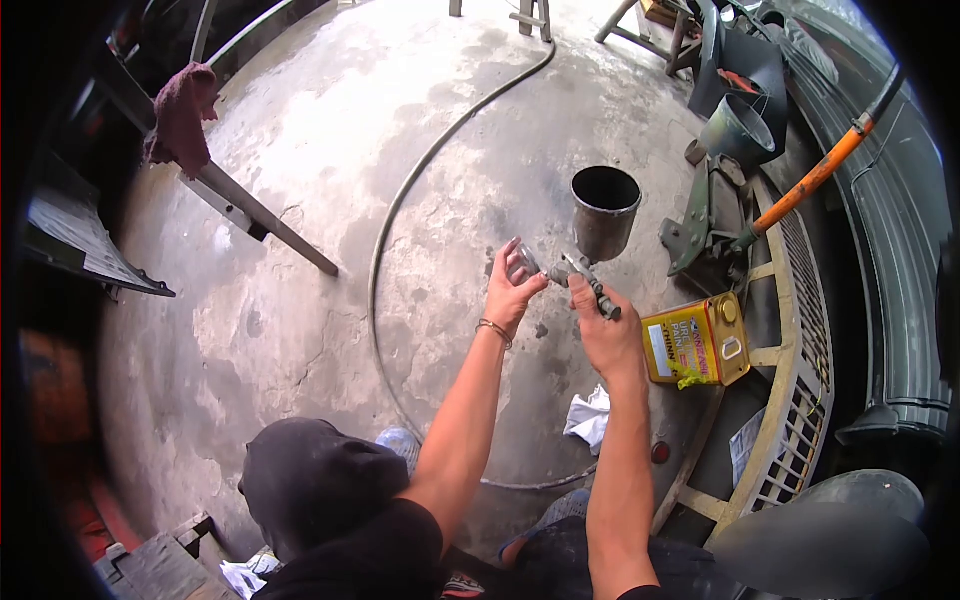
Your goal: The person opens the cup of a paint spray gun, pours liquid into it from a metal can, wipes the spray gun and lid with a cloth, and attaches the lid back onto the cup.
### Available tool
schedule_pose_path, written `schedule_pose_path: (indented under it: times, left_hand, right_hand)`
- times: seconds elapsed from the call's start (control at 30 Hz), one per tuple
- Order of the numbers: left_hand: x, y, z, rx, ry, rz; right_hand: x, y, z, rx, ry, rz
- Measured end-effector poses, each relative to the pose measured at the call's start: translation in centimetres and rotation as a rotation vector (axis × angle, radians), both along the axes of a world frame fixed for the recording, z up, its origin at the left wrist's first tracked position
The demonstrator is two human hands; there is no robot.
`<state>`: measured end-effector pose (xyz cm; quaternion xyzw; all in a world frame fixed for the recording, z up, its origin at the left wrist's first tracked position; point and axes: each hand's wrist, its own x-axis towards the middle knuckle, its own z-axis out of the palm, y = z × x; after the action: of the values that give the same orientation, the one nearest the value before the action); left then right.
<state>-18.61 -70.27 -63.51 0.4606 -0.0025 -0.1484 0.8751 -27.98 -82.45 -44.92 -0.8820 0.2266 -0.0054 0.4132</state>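
My right hand (612,335) is wrapped round a small metal spray gun (590,284), its nozzle end pointing up and left. Close beside it, my left hand (512,290) has its fingers curled round a small clear cup (523,258), partly hidden by the fingers. Just beyond the spray gun, an open dark metal can (604,232) stands upright on the concrete floor. To the right of my right wrist is a yellow paint thinner tin (697,340). A crumpled white cloth (588,418) lies left of my right forearm.
A long hose (378,250) curves across the concrete floor (300,330). Along the right are a slatted metal frame (790,400), an orange-handled jack (815,180) and a grey bucket (738,130). At the left, a maroon cloth (185,115) hangs on a metal stand (265,215).
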Motion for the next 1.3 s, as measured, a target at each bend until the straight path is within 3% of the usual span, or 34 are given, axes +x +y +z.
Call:
schedule_pose_path:
  times: [0.17, 0.37, 0.47, 0.57, 0.87, 0.97, 1.17, 1.3]
  left_hand:
    - [0.2, 0.3, 1.6, -0.063, 0.175, 0.032]
    - [0.6, -0.1, -0.1, -0.065, 0.006, 0.107]
    - [0.1, 0.2, 1.8, -0.070, 0.061, 0.082]
    - [0.8, -0.2, -0.6, -0.020, -0.050, 0.092]
    - [0.9, -0.2, 1.3, 0.016, -0.038, 0.194]
    - [1.4, 0.3, 0.8, 0.127, -0.088, 0.151]
    - [0.8, 0.6, 2.6, 0.035, -0.007, 0.113]
    - [0.6, 0.7, 2.8, 0.140, -0.020, 0.064]
  right_hand:
    - [-0.2, 0.0, -0.2, 0.030, -0.036, -0.019]
    - [-0.2, 0.3, -0.2, 0.102, -0.120, -0.015]
    - [-0.2, 0.3, 0.2, 0.080, -0.102, -0.013]
    - [-0.2, 0.2, 0.3, 0.050, -0.093, -0.008]
    - [-0.2, 0.6, 0.7, 0.080, -0.129, 0.008]
    - [-0.1, 0.4, 0.8, 0.072, -0.121, 0.008]
    - [-0.1, 0.5, 1.0, 0.022, -0.061, -0.002]
    - [-0.1, 0.6, 0.6, 0.013, -0.089, 0.013]
